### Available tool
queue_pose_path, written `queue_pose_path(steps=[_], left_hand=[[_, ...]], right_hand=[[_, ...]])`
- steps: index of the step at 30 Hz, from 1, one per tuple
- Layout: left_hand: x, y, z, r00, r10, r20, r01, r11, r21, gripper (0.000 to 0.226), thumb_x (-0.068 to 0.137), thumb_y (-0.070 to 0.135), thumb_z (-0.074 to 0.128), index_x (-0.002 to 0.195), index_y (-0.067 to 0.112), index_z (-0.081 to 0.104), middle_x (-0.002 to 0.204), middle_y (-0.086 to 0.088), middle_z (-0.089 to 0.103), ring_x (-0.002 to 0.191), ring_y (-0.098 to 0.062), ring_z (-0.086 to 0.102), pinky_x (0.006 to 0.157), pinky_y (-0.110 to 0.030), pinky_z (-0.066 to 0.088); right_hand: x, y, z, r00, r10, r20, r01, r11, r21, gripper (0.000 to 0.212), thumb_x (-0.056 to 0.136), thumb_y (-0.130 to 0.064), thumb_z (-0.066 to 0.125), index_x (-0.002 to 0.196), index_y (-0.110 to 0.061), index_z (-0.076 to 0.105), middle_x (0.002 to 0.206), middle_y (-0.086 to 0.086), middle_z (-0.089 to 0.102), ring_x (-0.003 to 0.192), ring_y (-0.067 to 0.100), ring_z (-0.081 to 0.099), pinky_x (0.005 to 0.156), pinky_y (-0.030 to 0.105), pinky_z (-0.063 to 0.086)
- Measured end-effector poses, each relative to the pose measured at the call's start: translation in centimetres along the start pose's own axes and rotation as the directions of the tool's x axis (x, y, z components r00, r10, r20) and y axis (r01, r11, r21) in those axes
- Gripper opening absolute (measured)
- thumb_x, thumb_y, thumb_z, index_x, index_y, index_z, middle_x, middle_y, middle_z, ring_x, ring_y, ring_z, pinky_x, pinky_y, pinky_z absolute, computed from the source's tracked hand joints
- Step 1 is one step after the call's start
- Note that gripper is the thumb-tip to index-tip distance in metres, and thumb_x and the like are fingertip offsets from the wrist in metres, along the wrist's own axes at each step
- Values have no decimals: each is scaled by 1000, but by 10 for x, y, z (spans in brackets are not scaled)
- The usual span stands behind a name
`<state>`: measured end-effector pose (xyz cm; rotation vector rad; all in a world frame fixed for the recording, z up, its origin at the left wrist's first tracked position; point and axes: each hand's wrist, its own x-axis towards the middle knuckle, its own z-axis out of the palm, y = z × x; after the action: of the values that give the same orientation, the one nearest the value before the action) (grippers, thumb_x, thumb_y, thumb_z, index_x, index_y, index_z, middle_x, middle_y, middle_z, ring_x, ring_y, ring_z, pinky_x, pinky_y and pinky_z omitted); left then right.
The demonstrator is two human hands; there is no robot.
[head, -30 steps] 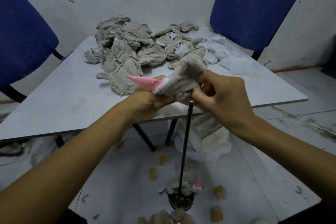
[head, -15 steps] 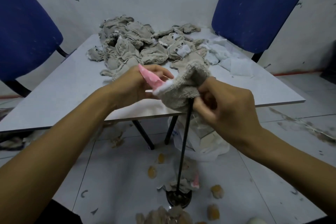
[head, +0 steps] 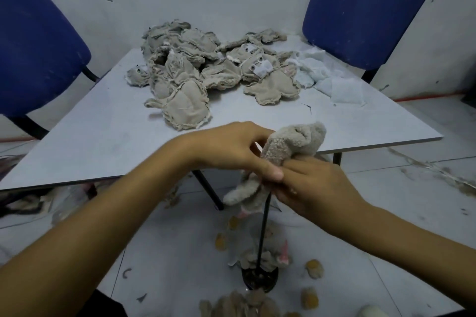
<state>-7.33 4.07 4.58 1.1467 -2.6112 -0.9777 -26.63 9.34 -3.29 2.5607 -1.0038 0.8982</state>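
At the top of the black rod stand (head: 263, 229), the right hand (head: 316, 188) grasps the lower folds of a beige plush toy skin (head: 291, 143). Just left of the rod, the left hand (head: 231, 149) pinches the same skin between thumb and curled fingers. Beyond the rod, unstuffed toy skins (head: 206, 69) lie heaped on the grey table (head: 103, 136).

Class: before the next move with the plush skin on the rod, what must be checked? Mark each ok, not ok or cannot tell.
1. Left hand grips the skin: ok.
2. Right hand holds its lower part: ok.
3. Rod stands in its base: ok.
4. Rod tip inside the skin: cannot tell, hands hide it.
5. Floor round the base free of scraps: not ok, scraps lie there.
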Motion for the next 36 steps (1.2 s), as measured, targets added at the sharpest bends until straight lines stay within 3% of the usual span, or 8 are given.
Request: queue_pose_path(steps=[4, 9, 12, 19, 22, 28, 33, 36], left_hand=[[2, -9, 20, 999, -21, -35, 23, 999, 50, 48, 78, 26, 83, 118, 25, 58, 118, 6, 65, 105, -9, 59, 91, -20, 46], [8, -11, 15, 993, -31, -111, 45, 991, 126, 47, 84, 23, 77, 121, 4, 56, 123, -9, 59, 116, -26, 54, 98, -45, 45], [4, -5, 8, 974, 57, -217, -49, 998, 41, 42, 81, 24, 79, 115, 6, 63, 115, -9, 60, 110, -25, 57, 94, -47, 46], [-2, 4, 19, 795, 201, -573, -305, 948, -91, 43, 63, 24, 87, 103, 27, 71, 100, 4, 72, 96, -14, 68, 86, -42, 55], [-1, -7, 27, 848, 177, -500, -223, 974, -34, 33, 62, 35, 86, 91, 20, 76, 88, 6, 70, 84, -14, 66, 76, -41, 55], [-1, -31, 40, 912, 133, -387, -149, 989, -11, 24, 74, 20, 83, 94, 10, 76, 93, 5, 72, 92, -12, 67, 84, -36, 53], [-4, -20, 30, 763, 312, -566, -285, 948, 139, 13, 86, 18, 67, 88, 5, 71, 79, -1, 68, 72, -17, 61, 66, -32, 47], [3, -16, 26, 822, 305, -481, -269, 952, 144, 22, 89, 23, 65, 82, 5, 74, 75, -5, 67, 70, -19, 61, 63, -30, 44]], right_hand=[[-5, 5, -11, 999, 27, 30, -30, 991, 130, 14, 89, -22, 62, 94, -16, 74, 80, -1, 63, 72, 21, 61, 56, 33, 50], [3, 25, -30, 960, 168, -224, -151, 984, 89, 34, 89, -28, 65, 117, -10, 55, 106, 19, 55, 97, 28, 49, 81, 30, 43], [10, 38, -37, 950, 309, -53, -296, 939, 172, 52, 88, -50, 65, 125, -15, 55, 119, 9, 56, 109, 23, 47, 95, 23, 39], [2, 42, -31, 931, 365, -22, -318, 836, 448, 31, 84, -42, 72, 99, -16, 66, 86, -12, 66, 76, 4, 60, 63, 23, 45], [-1, 43, -19, 903, 406, 142, -427, 805, 412, 33, 78, -41, 79, 94, -14, 70, 82, -8, 69, 75, 12, 63, 64, 32, 48], [-3, 34, 1, 904, 335, 265, -419, 814, 402, 43, 81, -33, 80, 119, -23, 63, 104, -20, 68, 95, 6, 62, 73, 9, 43], [4, 35, -15, 948, 317, 8, -292, 863, 412, 35, 88, -50, 65, 112, -29, 51, 96, -6, 57, 84, 10, 53, 71, 17, 41], [5, 34, -12, 976, 215, -31, -198, 940, 280, 30, 93, -36, 55, 89, -8, 63, 78, 3, 58, 73, 20, 53, 62, 27, 36]])
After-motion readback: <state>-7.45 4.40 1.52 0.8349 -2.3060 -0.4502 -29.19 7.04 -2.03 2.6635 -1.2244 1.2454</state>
